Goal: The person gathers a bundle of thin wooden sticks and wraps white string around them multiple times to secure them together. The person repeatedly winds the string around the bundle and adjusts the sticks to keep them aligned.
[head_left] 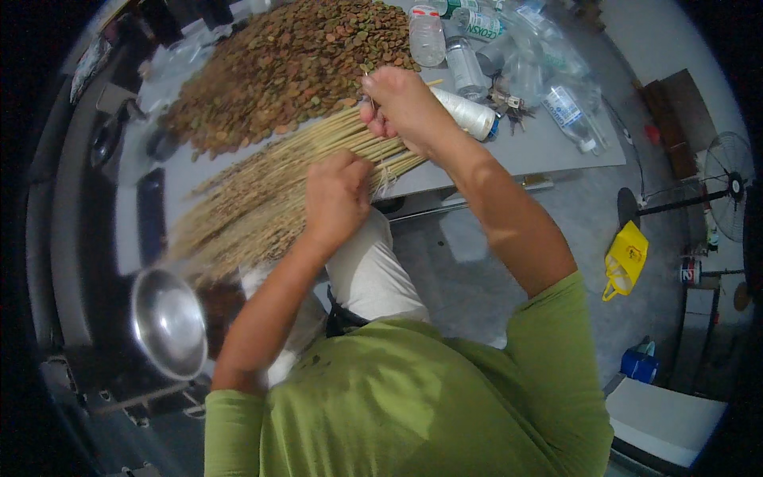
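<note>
A bundle of dried straw stalks with seed heads (pixel 274 179) lies across the near edge of the table, heads to the left and cut stems to the right. Around the stems near the edge runs pale string (pixel 386 176) with loose ends. My left hand (pixel 343 185) is curled over the stalks beside that string; its fingertips are hidden. Above the stems is my right hand (pixel 393 101), thumb and forefinger pinched on a thin, needle-like piece, possibly with thread. A spool of white thread (pixel 468 113) lies just right of my right wrist.
A large pile of flat brown-green discs (pixel 298 59) covers the far table (pixel 429 179). Plastic bottles (pixel 471 68) and keys (pixel 514 107) lie at the right. A metal bowl (pixel 168 324) stands at the lower left. On the right are a yellow bag (pixel 627 257) and a fan (pixel 730 186).
</note>
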Motion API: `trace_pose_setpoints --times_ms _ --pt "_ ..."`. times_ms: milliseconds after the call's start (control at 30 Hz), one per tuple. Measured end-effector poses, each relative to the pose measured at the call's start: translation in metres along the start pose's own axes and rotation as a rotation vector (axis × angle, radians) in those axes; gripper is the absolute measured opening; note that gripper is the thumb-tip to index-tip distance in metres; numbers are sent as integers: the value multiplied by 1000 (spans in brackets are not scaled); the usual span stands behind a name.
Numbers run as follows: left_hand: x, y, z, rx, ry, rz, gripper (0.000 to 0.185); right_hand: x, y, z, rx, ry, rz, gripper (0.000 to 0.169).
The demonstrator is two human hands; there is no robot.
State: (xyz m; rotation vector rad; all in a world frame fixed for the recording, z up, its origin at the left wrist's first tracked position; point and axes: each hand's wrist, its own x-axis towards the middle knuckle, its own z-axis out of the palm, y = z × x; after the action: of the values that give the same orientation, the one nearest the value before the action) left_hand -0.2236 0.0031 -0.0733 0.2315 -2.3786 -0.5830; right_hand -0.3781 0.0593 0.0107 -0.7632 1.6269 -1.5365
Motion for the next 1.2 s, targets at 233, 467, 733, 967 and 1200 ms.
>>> trace_pose_setpoints --times_ms 233,467,733,967,1200 --pt "0 -3 1 -37 34 -1 22 25 -51 -5 280 12 -102 17" --pt "-2 -8 3 -65 79 -3 18 23 -57 -14 387 73 -85 16" --pt "1 -5 2 -50 -1 17 19 44 -49 4 532 141 -49 16" --pt "-2 -4 -1 21 -1 38 18 66 -146 -10 733 43 -342 38" --pt "-2 -7 2 -14 -4 21 17 67 -202 -34 759 -18 -311 35"
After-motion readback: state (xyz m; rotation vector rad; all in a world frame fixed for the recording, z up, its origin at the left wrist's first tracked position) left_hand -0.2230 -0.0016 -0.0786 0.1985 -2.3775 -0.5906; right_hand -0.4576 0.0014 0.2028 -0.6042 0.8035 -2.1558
